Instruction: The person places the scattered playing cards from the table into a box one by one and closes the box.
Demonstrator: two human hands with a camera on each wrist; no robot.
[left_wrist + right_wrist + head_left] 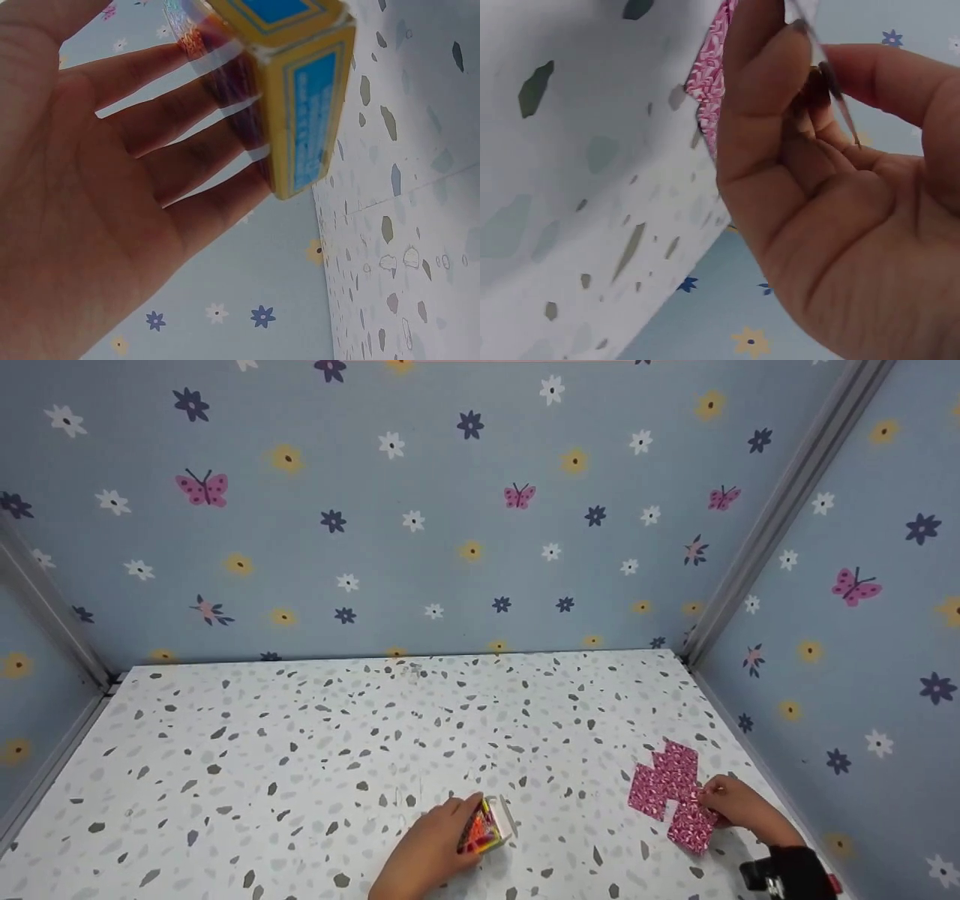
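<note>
Left hand (427,851) is curling its fingers around one small yellow box (486,828) on the speckled tabletop (315,750). Right hand (739,804) is pinching the edge of one pink patterned paper cutout (670,793), lying flat near the tabletop's right side.

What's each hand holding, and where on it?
Left hand grips the small box with fingers along one long side. Right hand pinches the pink paper cutout at its near right edge.

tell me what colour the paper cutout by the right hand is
Pink with a fine pattern, clearest in the head view.
</note>
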